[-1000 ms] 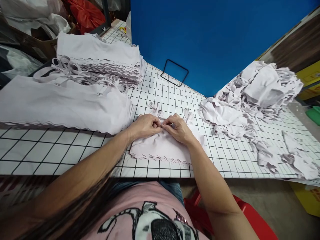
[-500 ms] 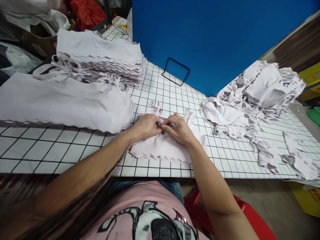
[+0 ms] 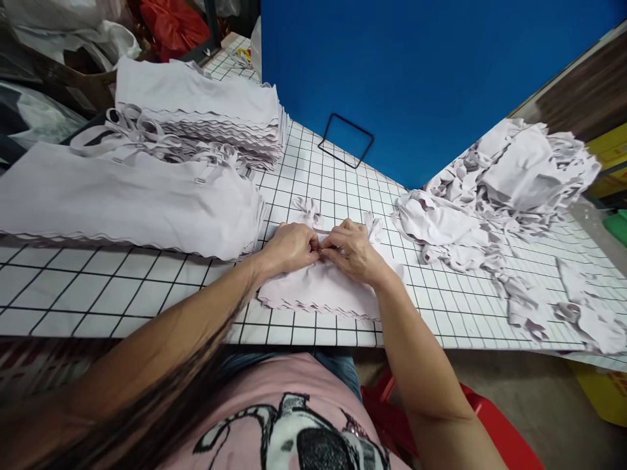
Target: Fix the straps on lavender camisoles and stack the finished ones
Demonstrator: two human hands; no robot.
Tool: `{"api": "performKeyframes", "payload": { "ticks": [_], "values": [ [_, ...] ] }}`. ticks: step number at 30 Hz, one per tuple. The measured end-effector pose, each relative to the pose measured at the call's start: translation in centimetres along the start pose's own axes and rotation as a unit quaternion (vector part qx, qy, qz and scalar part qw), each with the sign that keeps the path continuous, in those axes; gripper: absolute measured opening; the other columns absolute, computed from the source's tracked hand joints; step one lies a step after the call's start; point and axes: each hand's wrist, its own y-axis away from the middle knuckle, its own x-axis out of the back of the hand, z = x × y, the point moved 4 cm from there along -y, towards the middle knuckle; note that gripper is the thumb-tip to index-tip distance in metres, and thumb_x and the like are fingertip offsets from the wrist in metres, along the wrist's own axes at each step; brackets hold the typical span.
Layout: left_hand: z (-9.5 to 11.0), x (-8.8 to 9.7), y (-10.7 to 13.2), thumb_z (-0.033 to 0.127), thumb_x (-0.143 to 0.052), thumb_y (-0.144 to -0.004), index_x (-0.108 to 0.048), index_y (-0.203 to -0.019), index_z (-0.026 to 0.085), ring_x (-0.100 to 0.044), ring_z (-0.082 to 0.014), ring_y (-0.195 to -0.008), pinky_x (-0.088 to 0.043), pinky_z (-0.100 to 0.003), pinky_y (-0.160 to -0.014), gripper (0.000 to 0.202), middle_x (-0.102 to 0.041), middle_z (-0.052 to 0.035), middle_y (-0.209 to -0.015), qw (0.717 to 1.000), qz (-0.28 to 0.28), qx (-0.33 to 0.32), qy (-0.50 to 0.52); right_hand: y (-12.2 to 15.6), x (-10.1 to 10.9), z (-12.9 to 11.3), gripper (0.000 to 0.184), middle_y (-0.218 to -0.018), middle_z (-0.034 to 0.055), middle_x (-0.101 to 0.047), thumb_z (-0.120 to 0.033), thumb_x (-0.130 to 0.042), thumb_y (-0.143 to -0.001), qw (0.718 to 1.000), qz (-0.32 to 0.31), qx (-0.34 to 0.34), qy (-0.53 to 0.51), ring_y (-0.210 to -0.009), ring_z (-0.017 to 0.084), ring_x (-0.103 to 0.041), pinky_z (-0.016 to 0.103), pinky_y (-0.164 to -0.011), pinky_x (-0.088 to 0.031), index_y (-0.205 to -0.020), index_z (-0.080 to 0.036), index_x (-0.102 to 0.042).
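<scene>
A pale strappy garment, like a camisole top (image 3: 318, 290), lies flat in front of me with its wavy hem toward my body. Its straps (image 3: 307, 212) bunch in loops at the far edge. My left hand (image 3: 294, 247) is closed, its thumb and finger pinching the cloth at the top middle. Against it, my right hand (image 3: 351, 248) pinches the same spot, fingertips nearly meeting the left ones. What lies right between the fingertips is too small to make out.
Two folded stacks of similar garments, a near stack (image 3: 127, 196) and a far stack (image 3: 196, 91), stand left on the grid-patterned table (image 3: 171, 281). A crumpled garment heap (image 3: 529, 170) lies right. Behind are a black wire frame (image 3: 345, 140) and a blue panel (image 3: 392, 78). A red stool (image 3: 490, 424) is below.
Both hands stay at the top middle of the camisole top, with the right fingers shifting slightly. The whole view has moved a little.
</scene>
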Motion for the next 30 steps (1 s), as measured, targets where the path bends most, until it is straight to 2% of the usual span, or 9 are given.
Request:
{"api": "performKeyframes", "payload": {
  "ticks": [5,11,14,17,19,22,26,28,30],
  "values": [
    [0.1,0.0,-0.1,0.023,-0.062,-0.074,-0.070,-0.070,0.018,-0.056,-0.0153,-0.060,-0.040,-0.028,-0.064,0.011,-0.065,-0.0011,-0.062,1.000,-0.004,-0.002,-0.015,-0.9,0.8,-0.7,0.020,-0.080,0.0035,-0.065,-0.018,-0.049,-0.097,0.991,-0.056,0.057,0.111,-0.089,0.020,-0.045,0.038,-0.081,-0.023,-0.082,-0.018,-0.063],
    [0.2,0.1,0.0,0.029,-0.063,-0.075,-0.067,-0.067,0.017,-0.056,-0.0169,-0.059,-0.040,-0.029,-0.060,0.014,-0.064,-0.0027,-0.062,0.999,-0.010,0.014,-0.043,-2.5,1.3,-1.7,0.028,-0.069,0.0045,-0.063,-0.009,-0.049,-0.094,0.955,-0.156,0.134,0.214,-0.084,0.021,-0.043,0.039,-0.079,-0.021,-0.071,-0.017,-0.063],
    [-0.1,0.0,0.0,0.027,-0.064,-0.074,-0.070,-0.072,0.018,-0.061,-0.0176,-0.066,-0.042,-0.029,-0.064,0.011,-0.068,-0.0023,-0.069,1.000,-0.015,0.021,-0.003,-3.5,2.0,-0.8,0.023,-0.068,0.0039,-0.063,-0.012,-0.057,-0.091,0.947,-0.199,0.121,0.220,-0.084,0.021,-0.044,0.040,-0.080,-0.021,-0.071,-0.019,-0.066],
    [-0.4,0.0,-0.1,0.031,-0.068,-0.074,-0.071,-0.070,0.020,-0.062,-0.0170,-0.067,-0.044,-0.030,-0.070,0.012,-0.069,-0.0005,-0.068,0.999,-0.015,0.023,0.026,-4.5,2.6,1.3,0.013,-0.077,0.0041,-0.065,-0.025,-0.063,-0.090,0.959,-0.218,0.071,0.164,-0.087,0.022,-0.047,0.039,-0.080,-0.025,-0.079,-0.021,-0.069],
    [-0.6,0.0,-0.2,0.033,-0.070,-0.074,-0.070,-0.068,0.020,-0.061,-0.0164,-0.066,-0.045,-0.030,-0.074,0.015,-0.067,0.0005,-0.065,0.999,-0.010,0.026,0.033,-4.7,3.2,3.0,0.012,-0.092,0.0063,-0.066,-0.028,-0.060,-0.092,0.979,-0.146,0.020,0.139,-0.093,0.024,-0.049,0.039,-0.080,-0.028,-0.090,-0.023,-0.070],
    [-0.7,0.1,0.0,0.036,-0.068,-0.078,-0.069,-0.075,0.019,-0.064,-0.0188,-0.077,-0.045,-0.033,-0.082,0.017,-0.070,-0.0006,-0.076,0.999,0.018,0.027,0.010,-2.5,4.1,4.8,0.017,-0.109,0.0108,-0.062,-0.027,-0.055,-0.092,0.986,0.049,-0.084,0.136,-0.102,0.028,-0.050,0.042,-0.082,-0.034,-0.104,-0.022,-0.067],
    [0.2,0.9,1.8,0.032,-0.058,-0.088,-0.065,-0.101,0.017,-0.058,-0.0281,-0.106,-0.040,-0.041,-0.092,0.022,-0.065,-0.0099,-0.108,0.981,0.137,0.037,-0.133,6.1,3.8,5.4,0.029,-0.109,0.0129,-0.059,-0.036,-0.055,-0.091,0.946,0.216,-0.236,0.054,-0.095,0.025,-0.055,0.041,-0.082,-0.044,-0.114,-0.019,-0.061],
    [0.9,1.0,3.5,0.029,-0.055,-0.089,-0.061,-0.109,0.016,-0.056,-0.0297,-0.108,-0.040,-0.042,-0.090,0.024,-0.061,-0.0125,-0.113,0.966,0.171,0.040,-0.191,11.2,2.9,5.2,0.038,-0.108,0.0145,-0.058,-0.046,-0.055,-0.090,0.908,0.247,-0.335,0.038,-0.091,0.025,-0.055,0.040,-0.078,-0.047,-0.112,-0.016,-0.060],
    [1.3,0.5,5.4,0.029,-0.052,-0.090,-0.059,-0.109,0.017,-0.056,-0.0296,-0.105,-0.042,-0.041,-0.087,0.024,-0.059,-0.0129,-0.112,0.959,0.170,0.050,-0.220,15.3,1.6,4.5,0.045,-0.105,0.0149,-0.057,-0.054,-0.055,-0.088,0.881,0.248,-0.401,0.020,-0.087,0.024,-0.056,0.040,-0.075,-0.048,-0.109,-0.015,-0.059]
  ]
}}
